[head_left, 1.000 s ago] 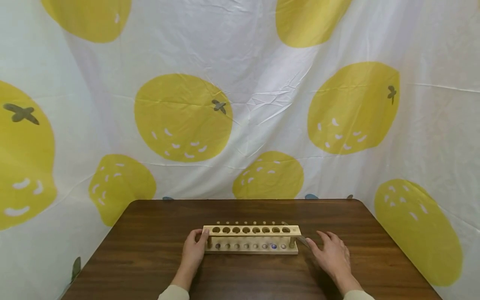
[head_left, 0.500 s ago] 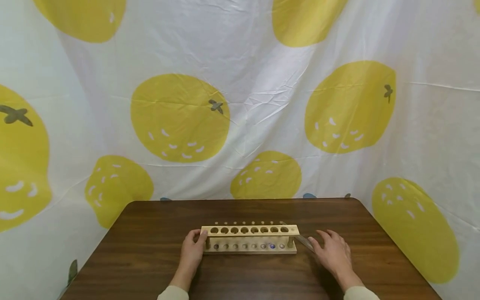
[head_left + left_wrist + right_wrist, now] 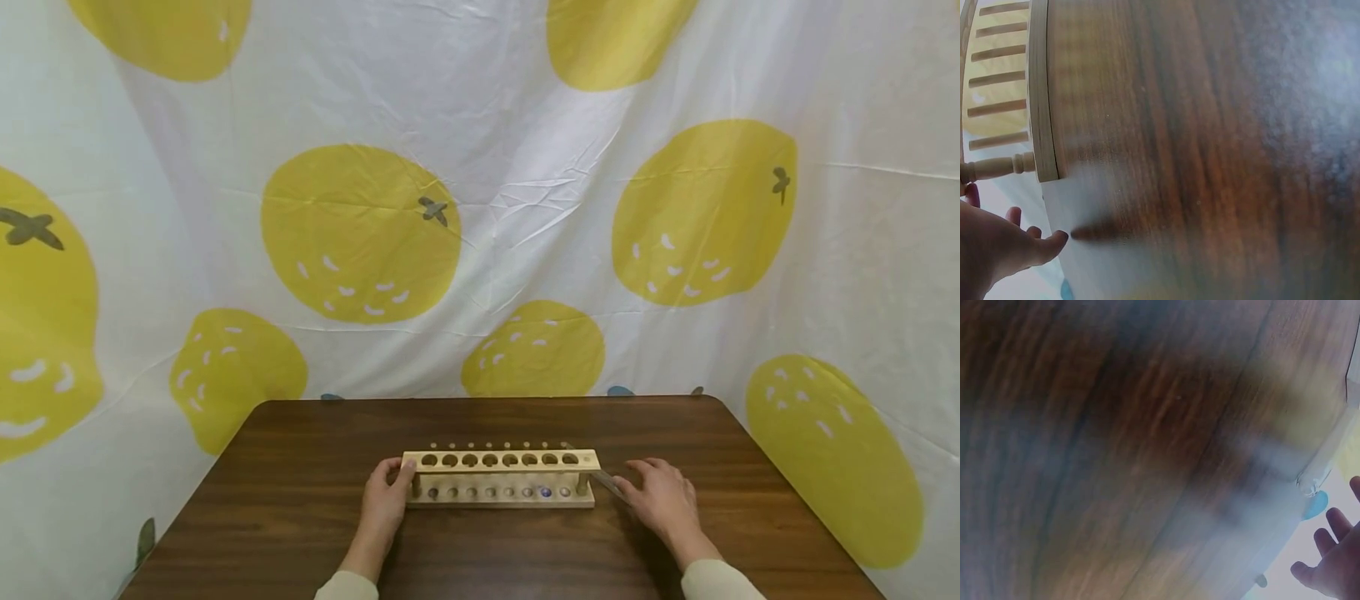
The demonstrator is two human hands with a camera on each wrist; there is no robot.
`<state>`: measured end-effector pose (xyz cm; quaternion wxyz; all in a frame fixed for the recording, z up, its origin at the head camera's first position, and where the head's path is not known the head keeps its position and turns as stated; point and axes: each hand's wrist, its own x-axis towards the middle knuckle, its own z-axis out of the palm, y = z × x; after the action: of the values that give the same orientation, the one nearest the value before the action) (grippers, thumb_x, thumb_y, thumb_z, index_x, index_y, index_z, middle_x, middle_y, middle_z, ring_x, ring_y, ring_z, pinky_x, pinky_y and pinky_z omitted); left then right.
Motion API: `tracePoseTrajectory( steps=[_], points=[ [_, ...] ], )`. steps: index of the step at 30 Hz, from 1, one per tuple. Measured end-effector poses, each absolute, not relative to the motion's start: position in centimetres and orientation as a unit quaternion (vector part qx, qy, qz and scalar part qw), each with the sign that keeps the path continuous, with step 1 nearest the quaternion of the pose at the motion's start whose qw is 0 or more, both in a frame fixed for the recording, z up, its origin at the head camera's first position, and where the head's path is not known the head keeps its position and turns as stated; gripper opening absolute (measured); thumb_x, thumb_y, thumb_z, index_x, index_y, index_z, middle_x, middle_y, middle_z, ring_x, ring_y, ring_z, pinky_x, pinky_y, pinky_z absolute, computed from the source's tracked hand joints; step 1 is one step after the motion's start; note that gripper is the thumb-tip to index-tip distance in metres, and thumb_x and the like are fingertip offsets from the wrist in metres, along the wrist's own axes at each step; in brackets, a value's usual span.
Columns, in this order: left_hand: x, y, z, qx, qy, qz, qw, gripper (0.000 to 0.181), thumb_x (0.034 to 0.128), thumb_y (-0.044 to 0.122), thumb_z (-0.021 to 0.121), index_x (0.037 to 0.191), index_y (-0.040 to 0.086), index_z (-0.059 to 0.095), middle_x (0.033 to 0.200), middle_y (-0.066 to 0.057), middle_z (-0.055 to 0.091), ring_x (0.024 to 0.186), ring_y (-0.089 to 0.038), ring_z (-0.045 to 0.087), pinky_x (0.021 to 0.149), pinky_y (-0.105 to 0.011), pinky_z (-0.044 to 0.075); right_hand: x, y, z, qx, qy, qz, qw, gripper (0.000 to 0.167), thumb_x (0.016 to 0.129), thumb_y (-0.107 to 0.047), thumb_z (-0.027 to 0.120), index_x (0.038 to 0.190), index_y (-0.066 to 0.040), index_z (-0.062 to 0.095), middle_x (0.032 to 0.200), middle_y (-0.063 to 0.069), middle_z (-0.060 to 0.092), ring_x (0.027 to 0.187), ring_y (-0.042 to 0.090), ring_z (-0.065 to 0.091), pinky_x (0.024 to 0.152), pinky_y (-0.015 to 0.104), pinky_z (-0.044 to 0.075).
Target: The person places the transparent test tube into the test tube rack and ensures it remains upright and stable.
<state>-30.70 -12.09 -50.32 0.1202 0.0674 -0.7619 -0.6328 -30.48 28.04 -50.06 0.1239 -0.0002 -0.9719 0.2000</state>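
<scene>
Currently, the pale wooden rack [image 3: 500, 468] on the brown wood-grain table [image 3: 480, 554] is gripped at its left end by the left hand [image 3: 384, 498]; rightward, a slender clear tube [image 3: 1327, 456] is flanked by the right hand [image 3: 662, 497]. Its fingers are spread.

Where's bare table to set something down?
Free: table in front of the rack and behind it, left of the left hand, right of the right hand. Crowded: between rack and right hand, where a clear tube is.

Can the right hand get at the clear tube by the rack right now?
Probably yes: the right hand is beside the near end of the clear tube, nothing visible between them; the rack seems to cover only its far part.
</scene>
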Motion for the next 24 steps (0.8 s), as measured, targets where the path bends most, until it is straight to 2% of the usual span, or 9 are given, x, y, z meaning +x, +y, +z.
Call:
tracePoseTrajectory(
  steps=[7,24],
  points=[
    [-30.8,-12.1,-50.2,0.072,-0.766,-0.627,0.126,0.041,0.1016,0.03,0.059,0.118,-0.007,0.058,0.121,-0.025,0.058,0.111,-0.036,0.053,0.092,-0.047,0.042,-31.1,27.6,-50.2,-0.006,-0.975,0.194,0.11,0.046,0.092,-0.037,0.068,0.123,-0.003,0.066,0.129,0.029,0.055,0.119,0.052,0.046,0.096,0.072,0.029],
    [-30.6,-12.1,-50.0,0.066,-0.768,-0.624,0.127,0.041,0.1013,0.029,0.059,0.119,-0.008,0.058,0.12,-0.025,0.058,0.111,-0.036,0.053,0.091,-0.048,0.042,-32.2,26.3,-50.7,-0.001,-0.981,0.171,0.089,0.037,0.091,-0.036,0.07,0.113,-0.007,0.071,0.129,0.029,0.054,0.119,0.051,0.045,0.094,0.074,0.026]
  ],
)
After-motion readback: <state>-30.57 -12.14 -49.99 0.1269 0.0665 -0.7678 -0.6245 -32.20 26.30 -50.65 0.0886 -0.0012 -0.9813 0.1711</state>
